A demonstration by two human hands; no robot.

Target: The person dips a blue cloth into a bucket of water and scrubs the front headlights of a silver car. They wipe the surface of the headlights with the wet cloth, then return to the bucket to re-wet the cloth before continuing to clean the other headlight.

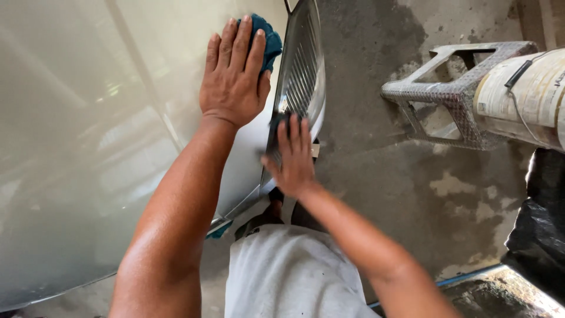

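1. Nearest, the person's pale grey cloth shorts [294,277] fill the bottom edge, both bare forearms reaching up from there.
2. The right hand [292,158] curls its fingers over the lower rim of a ribbed, shiny chrome step plate [303,70], clutching a dark scrap of cloth [278,121] against it.
3. The left hand [233,73] lies flat and spread, fingers unclenched, pressing a teal terry rag [268,41] onto the smooth, glossy cream-white vehicle panel [88,147].
4. Beyond lies blotchy, damp grey concrete floor [376,176].
5. Farther right, a silver diamond-plate metal stand [453,94] carries a stained white plastic bucket [529,94]; a crinkled black plastic bag [538,218] sits beside it.
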